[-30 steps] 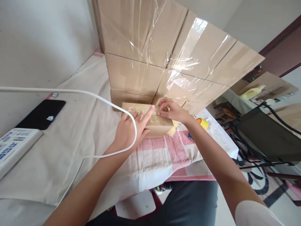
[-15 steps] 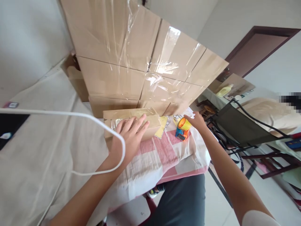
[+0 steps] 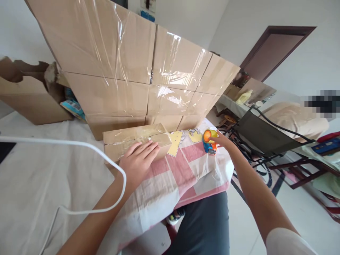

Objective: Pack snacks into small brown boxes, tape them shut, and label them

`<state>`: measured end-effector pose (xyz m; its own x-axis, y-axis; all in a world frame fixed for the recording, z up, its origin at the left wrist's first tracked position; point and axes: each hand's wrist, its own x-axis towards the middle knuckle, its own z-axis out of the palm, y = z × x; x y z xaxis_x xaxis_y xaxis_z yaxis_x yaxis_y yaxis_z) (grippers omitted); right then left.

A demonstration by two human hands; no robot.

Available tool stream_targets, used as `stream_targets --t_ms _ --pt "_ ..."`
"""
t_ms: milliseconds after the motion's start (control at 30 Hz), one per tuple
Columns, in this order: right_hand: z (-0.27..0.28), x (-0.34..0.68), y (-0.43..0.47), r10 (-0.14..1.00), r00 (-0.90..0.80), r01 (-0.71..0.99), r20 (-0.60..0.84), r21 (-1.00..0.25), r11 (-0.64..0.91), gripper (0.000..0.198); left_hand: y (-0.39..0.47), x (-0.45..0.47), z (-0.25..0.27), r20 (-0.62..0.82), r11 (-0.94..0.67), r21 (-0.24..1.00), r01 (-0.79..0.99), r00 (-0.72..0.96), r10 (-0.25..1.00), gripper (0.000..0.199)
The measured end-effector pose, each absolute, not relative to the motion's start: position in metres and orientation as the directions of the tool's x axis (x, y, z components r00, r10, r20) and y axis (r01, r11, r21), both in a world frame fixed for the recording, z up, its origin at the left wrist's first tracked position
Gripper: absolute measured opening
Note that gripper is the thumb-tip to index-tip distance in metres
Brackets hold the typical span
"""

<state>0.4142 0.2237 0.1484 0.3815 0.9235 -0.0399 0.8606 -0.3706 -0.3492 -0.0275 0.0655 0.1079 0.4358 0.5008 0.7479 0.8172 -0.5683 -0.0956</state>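
A long, closed cardboard box [image 3: 138, 136] with clear tape along its top seam lies on the table in front of a stack of boxes. My left hand [image 3: 139, 157] rests on its near edge, fingers stretched out flat. To the right, my right hand [image 3: 223, 140] is closed around the side of an orange and blue tape dispenser [image 3: 210, 148] with a yellow roll in it. Some of the right fingers are hidden behind the roll. The dispenser is at the right end of the pink and white tablecloth [image 3: 183, 170].
A wall of taped cardboard boxes [image 3: 132, 95] stands behind the long box. A white cable [image 3: 79, 142] crosses in front of my left arm. At the left is an open carton [image 3: 34, 95]. A dark folding chair [image 3: 261, 131] stands to the right.
My right hand has closed on the tape dispenser, which has shifted right and turned slightly. My left hand stays on the box. The view has swung to the right.
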Motion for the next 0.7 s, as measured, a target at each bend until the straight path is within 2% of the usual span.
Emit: stream_targets --t_ms 67,100,167,233,300,567,700 --pt "0.159 0.413 0.227 0.945 0.315 0.912 0.085 -0.302 -0.277 0.100 0.065 -0.027 0.107 0.756 -0.570 -0.059 0.820 0.410 0.510 0.043" --pt "0.163 0.408 0.230 0.950 0.265 0.935 0.166 -0.286 -0.211 0.093 0.065 -0.026 0.107 0.762 -0.573 -0.042 0.818 0.398 0.512 0.043" --pt "0.165 0.392 0.239 0.949 0.179 0.951 0.260 -0.292 -0.099 0.067 0.066 -0.026 0.106 0.769 -0.582 -0.013 0.813 0.380 0.514 0.045" --pt "0.159 0.370 0.254 0.963 0.155 0.944 0.221 -0.322 -0.078 0.046 0.066 -0.026 0.105 0.766 -0.584 0.005 0.812 0.372 0.524 0.047" --pt "0.146 0.349 0.272 0.974 0.174 0.940 0.146 -0.319 -0.119 0.038 0.066 -0.026 0.105 0.761 -0.579 -0.005 0.816 0.378 0.526 0.047" --pt "0.099 0.316 0.319 0.966 0.259 0.944 0.003 -0.210 -0.253 0.025 0.064 -0.023 0.108 0.766 -0.547 -0.023 0.837 0.366 0.528 0.041" --pt "0.085 0.318 0.318 0.967 0.251 0.953 0.037 -0.182 -0.241 0.025 0.063 -0.023 0.107 0.759 -0.543 0.000 0.840 0.354 0.547 0.045"
